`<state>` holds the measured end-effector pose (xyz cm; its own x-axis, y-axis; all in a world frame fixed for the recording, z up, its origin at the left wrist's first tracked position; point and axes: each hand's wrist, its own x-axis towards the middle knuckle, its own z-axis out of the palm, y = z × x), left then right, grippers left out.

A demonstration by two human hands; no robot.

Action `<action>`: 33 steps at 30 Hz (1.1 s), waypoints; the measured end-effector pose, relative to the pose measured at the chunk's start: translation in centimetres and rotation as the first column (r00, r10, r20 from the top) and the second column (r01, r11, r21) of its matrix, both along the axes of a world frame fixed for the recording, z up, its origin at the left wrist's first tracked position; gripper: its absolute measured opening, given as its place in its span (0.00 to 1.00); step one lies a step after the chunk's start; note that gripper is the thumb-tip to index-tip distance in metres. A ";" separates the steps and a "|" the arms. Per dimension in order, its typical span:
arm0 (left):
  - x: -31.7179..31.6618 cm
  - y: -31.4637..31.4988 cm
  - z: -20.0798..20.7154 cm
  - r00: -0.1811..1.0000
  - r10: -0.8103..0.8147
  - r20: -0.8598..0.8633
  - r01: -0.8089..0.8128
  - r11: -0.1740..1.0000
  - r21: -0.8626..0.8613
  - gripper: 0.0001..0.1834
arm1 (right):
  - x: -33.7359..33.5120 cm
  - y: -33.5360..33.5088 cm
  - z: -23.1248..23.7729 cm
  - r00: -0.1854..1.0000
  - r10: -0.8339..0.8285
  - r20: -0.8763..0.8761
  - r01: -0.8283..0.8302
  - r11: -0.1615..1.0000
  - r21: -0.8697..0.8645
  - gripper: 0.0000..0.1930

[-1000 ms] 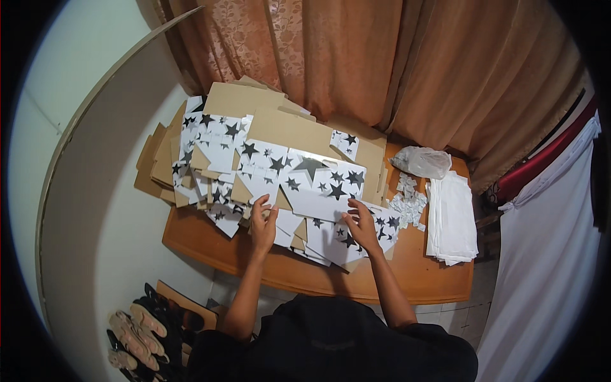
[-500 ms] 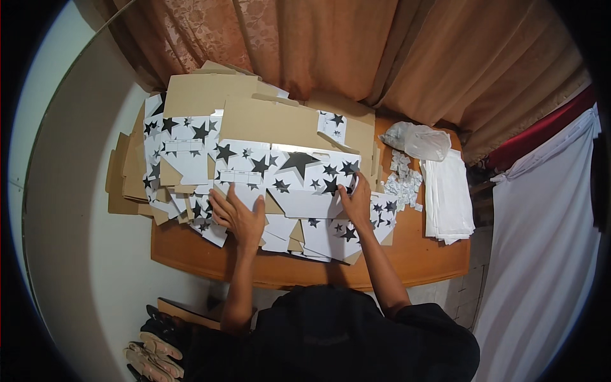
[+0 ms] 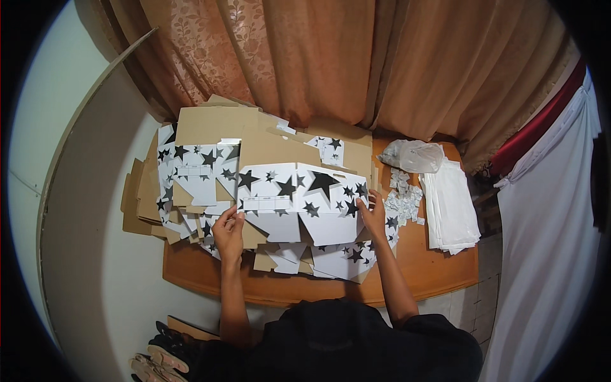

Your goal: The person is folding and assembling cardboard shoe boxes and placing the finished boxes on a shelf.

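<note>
A person's two bare hands are holding a flat, star-printed cardboard box blank [image 3: 304, 191] between them, above other blanks. The left hand [image 3: 229, 235] is narrowing, thumb close to bent fingers, and is pinching the blank's lower left edge. The right hand [image 3: 373, 213] is gripping the opposite edge, its thumb lying on the printed face and its fingers curling at the side.

Between the hands, the blank is showing a glossy white face with scattered black and grey stars, a small printed grid near the left hand and a slot-shaped cutout nearer the right. A crease is dividing the face into two panels; plain white flaps with slanting edges are pointing toward the person, and a bare brown panel is stretching away beyond the hands.

More blanks [image 3: 191, 159] are lying beyond the left hand. Just right of the right hand, small whitish pieces [image 3: 404, 198] are lying loose on the wooden table [image 3: 439, 270], with a clear plastic bag [image 3: 417, 156] and white sheets [image 3: 450, 207] farther out.
</note>
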<state>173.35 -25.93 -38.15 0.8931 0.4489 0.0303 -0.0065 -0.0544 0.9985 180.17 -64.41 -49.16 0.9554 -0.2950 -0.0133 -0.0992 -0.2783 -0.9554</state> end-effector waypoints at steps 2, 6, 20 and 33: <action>-0.6 -1.6 3.0 0.995 -0.104 -0.003 0.104 0.994 -0.022 0.15 | -0.8 0.2 1.5 0.999 -0.004 -0.052 0.009 0.995 0.102 0.37; -0.4 -4.9 5.8 0.977 -0.190 0.092 0.196 0.979 -0.058 0.16 | -1.9 -0.1 2.9 0.997 0.014 -0.078 0.005 0.970 0.244 0.39; -3.8 -11.4 8.4 0.786 -0.529 0.320 0.543 0.838 0.052 0.15 | -9.5 -7.5 9.8 0.979 0.084 0.188 -0.199 0.619 0.760 0.46; -8.4 -27.2 13.4 0.810 -0.526 0.260 0.466 0.846 0.259 0.18 | -20.9 -20.7 11.1 0.903 0.319 0.288 -0.331 0.944 -0.009 0.84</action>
